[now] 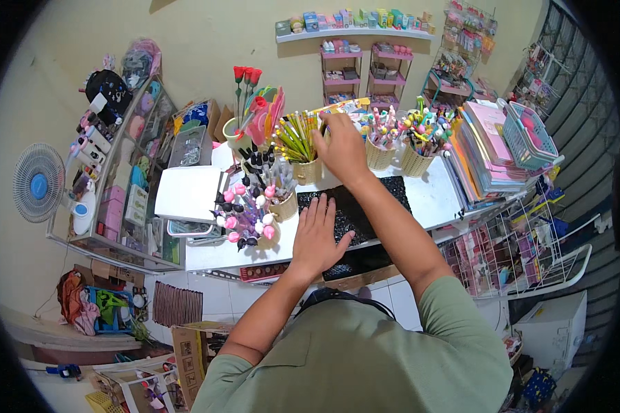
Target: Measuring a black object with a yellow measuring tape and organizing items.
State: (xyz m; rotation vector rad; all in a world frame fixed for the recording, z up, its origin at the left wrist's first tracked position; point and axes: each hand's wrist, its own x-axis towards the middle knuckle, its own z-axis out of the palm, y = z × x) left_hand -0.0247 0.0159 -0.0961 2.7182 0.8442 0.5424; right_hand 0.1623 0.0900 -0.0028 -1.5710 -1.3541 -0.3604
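My left hand (318,235) lies flat, fingers spread, on a glossy black sheet (387,193) that looks like bubble wrap. The sheet covers the front of the white table (429,201) and hangs over its edge. Farther back, my right hand (343,147) is raised with curled fingers beside a woven cup of yellow and green pencils (302,137). Something dark shows by its thumb and fingers; whether it is held I cannot tell. Left of the sheet stand pens with pink, black and white toppers (245,217), and woven cups of black-capped pens (258,160) and clear pens (281,191).
Woven cups of novelty pens (381,152) stand right of my right hand. Beyond them are stacked notebooks (488,144) and a blue basket (529,137). At left are a white box (188,193), red artificial roses (248,75) and a glass display case (129,186). A wire rack (506,248) stands right.
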